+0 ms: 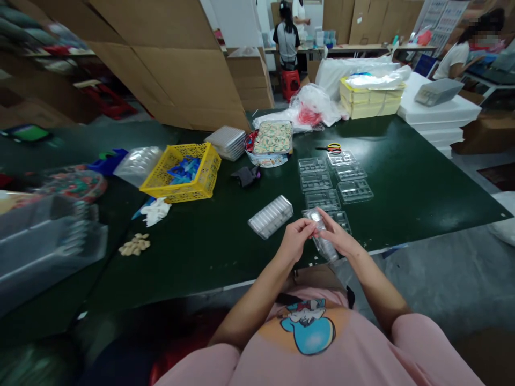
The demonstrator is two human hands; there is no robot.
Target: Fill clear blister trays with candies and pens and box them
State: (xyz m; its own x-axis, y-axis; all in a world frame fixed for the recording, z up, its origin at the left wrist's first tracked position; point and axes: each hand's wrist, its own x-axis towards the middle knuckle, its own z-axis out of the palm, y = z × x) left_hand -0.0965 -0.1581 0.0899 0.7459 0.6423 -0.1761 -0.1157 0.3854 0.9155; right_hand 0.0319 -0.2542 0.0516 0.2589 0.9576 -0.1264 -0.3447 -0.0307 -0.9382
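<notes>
Near the table's front edge, my right hand is closed around the side of a transparent plastic tray, which tilts toward me. The fingers of my left hand are pinched together at the tray's left edge, close to the right fingertips. Whether they also grip something small is too fine to see. Just left of my hands lies a stack of transparent trays. Beyond them, compartment trays are laid out in two columns, the nearest partly hidden behind my right hand.
Yellow-handled scissors lie behind the trays. Farther left are a tin of small wrapped pieces, a dark cloth-like item, a yellow basket and a pile of beige pieces. White foam slabs stand at the right; people work behind.
</notes>
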